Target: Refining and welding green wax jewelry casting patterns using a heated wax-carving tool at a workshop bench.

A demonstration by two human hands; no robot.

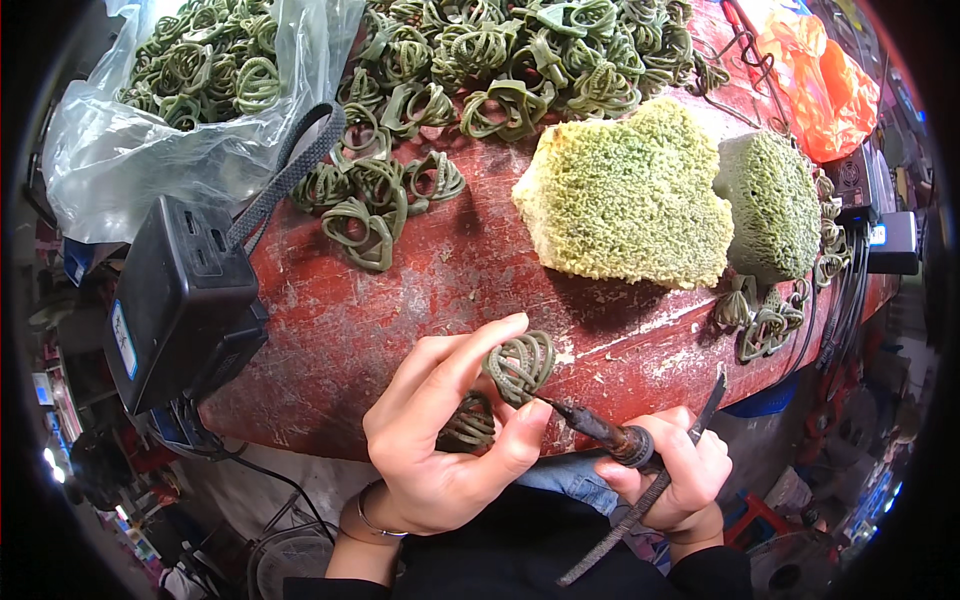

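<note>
My left hand [430, 430] is closed in a pinch on a green looped piece [521, 366] made of several ridged, curved strands. A second looped piece [468, 420] shows in the crook of the same hand, behind the fingers. My right hand [680, 470] is wrapped round a soldering iron [605, 432] with a dark, scorched-looking barrel. Its thin tip points left and meets the lower edge of the pinched piece, by my left thumb; exact contact is hard to tell. A narrow dark grey strip [640, 508] also passes through my right hand, slanting from upper right to lower left.
Loose green looped pieces [480, 60] are heaped at the back of the worn red table [320, 350]. More fill a clear plastic bag [90, 150]. A black box-shaped device [185, 300] stands at left. Crumbly green-yellow foam blocks [630, 195] and an orange bag [820, 90] lie at right.
</note>
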